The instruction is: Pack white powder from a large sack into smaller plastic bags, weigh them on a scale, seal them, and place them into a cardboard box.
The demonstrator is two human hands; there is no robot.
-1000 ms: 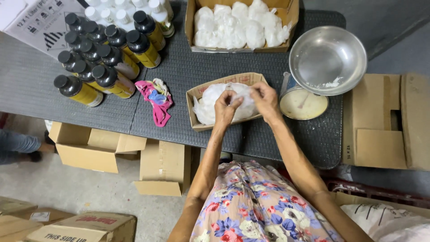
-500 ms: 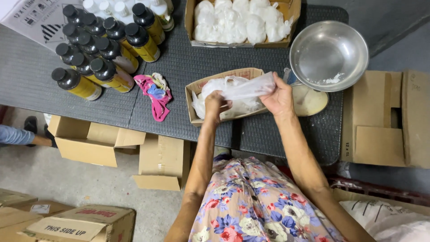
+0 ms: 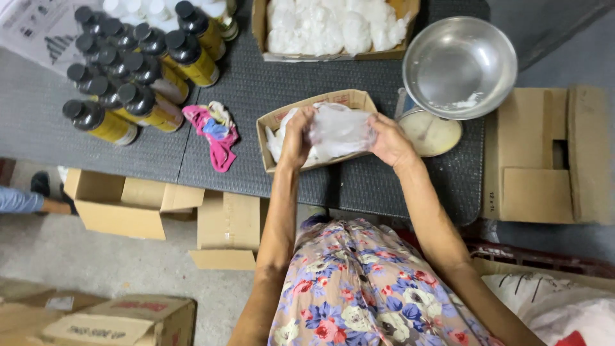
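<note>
A clear plastic bag (image 3: 339,131) holding something white is held between the two hands, just above a small open cardboard box (image 3: 272,125) in which more white bagged material lies. The bag is gripped at both ends: the left hand (image 3: 296,136) is closed over its left edge with the fingers curled down, and the right hand (image 3: 389,140) is closed on its right edge, the thumb pressed against the film. Neither hand is spread; both are clamped on the plastic, though how tightly cannot be told.

What could go wrong is judged as follows. The film looks thin and slack, so it could be torn or could slip from the fingers if it is pulled apart too hard, and the contents could be spilled into the box or onto the dark worktop (image 3: 256,90). Just beyond the right hand a round scale dial (image 3: 430,131) stands under a steel bowl (image 3: 460,67), and it could be knocked if that hand swings outward.

To the left of the left hand a pink rag (image 3: 214,131) lies on the worktop, and farther off in that direction a cluster of black-capped yellow spray cans (image 3: 138,61) is stood and laid. Beyond both hands a larger cardboard box (image 3: 259,25) is filled with white bags. Below the worktop edge, open cartons (image 3: 122,205) are seen on the floor, and a stranger's sleeve (image 3: 19,200) shows at the far left.
</note>
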